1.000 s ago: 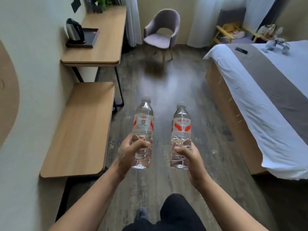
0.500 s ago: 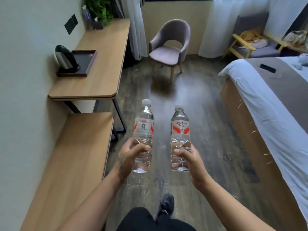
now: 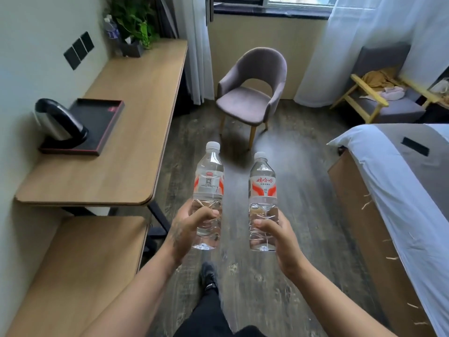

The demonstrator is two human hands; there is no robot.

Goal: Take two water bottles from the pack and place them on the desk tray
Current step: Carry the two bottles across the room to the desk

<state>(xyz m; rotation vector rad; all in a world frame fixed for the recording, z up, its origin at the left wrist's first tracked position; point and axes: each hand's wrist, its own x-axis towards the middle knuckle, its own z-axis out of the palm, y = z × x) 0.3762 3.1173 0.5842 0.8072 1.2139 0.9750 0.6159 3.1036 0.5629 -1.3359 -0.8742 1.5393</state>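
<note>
I hold a bottle (image 3: 209, 188) in each hand, fingers (image 3: 206, 213) wrapped low. The kettle (image 3: 59, 122) crowds the tray (image 3: 102, 122); I could knock it.

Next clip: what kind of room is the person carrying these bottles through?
Most likely a hotel guest room: a made bed with white linen, a wall-side desk bearing a kettle on a black tray, and an armchair by the curtained window.

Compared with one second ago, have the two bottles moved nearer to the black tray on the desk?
Yes. Both bottles, left and right, are carried forward: the tray on the desk now lies just ahead-left of them, no longer far ahead.
</note>
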